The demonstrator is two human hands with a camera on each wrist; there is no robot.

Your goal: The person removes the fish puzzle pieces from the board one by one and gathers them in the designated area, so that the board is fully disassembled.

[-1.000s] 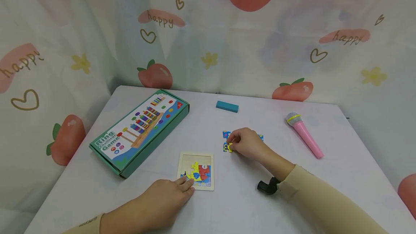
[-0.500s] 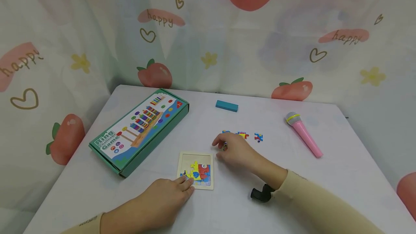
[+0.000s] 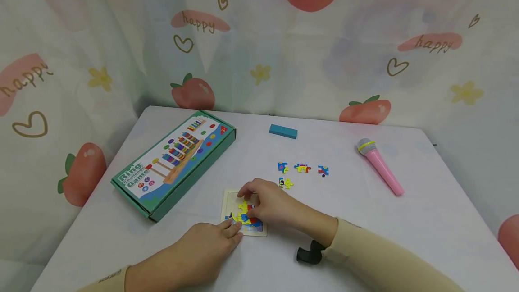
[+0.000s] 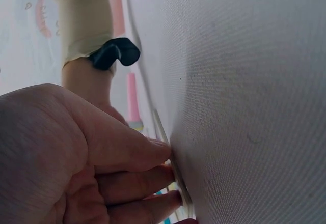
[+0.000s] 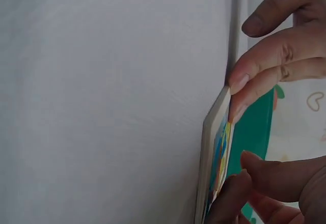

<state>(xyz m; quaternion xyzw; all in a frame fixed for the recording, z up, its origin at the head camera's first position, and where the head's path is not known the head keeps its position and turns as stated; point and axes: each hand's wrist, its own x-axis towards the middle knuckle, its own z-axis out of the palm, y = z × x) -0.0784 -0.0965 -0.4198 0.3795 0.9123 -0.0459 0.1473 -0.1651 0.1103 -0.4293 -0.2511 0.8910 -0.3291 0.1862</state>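
In the head view, a shallow wooden jigsaw tray lies before me, its lower part filled with yellow, red and blue pieces. My left hand rests two fairly straight fingers on its near left corner, and the thumb stands off the tray in the right wrist view. My right hand is over the tray, curved, with thumb and index tips apart and no piece showing between them; it hides part of the picture. Several loose jigsaw pieces lie on the table behind the right hand, the nearest a yellow one.
A green ring game box lies at the left, a blue block at the back. To the right is a pink toy microphone. A black fitting sits at the right cuff. Printed cloth hangs behind the white table.
My right hand has left the loose pieces and moved left and nearer, over the tray. The loose pieces are uncovered now. My left hand has stayed on the tray corner.
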